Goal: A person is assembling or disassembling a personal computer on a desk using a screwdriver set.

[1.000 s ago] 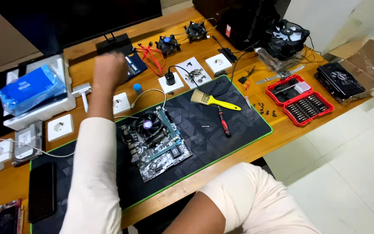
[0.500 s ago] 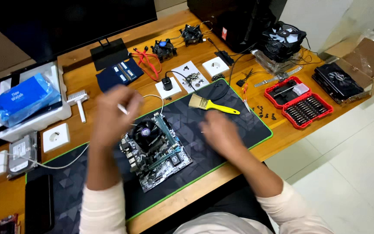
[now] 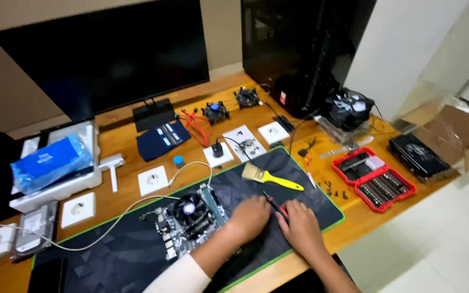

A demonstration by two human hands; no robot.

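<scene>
Hands rest on the dark mat: left hand [image 3: 249, 218] beside the motherboard [image 3: 190, 221], right hand [image 3: 301, 228] on the red screwdriver [image 3: 276, 205]; fingers curled, grip unclear.

It was a home electronics workbench: a wooden desk [image 3: 137, 146] carried a dark mat [image 3: 137, 244], a motherboard [image 3: 191, 222], loose cooling fans [image 3: 215, 111], a red bit set [image 3: 373, 182], a brush [image 3: 270, 176] and a monitor [image 3: 104, 59].

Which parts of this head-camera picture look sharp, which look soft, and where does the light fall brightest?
Head view: the yellow-handled brush and red bit case read fairly sharp; the left hand and right hand look slightly soft; brightest light falls on the pale floor at right; the dark monitor shows no strong glare.
</scene>
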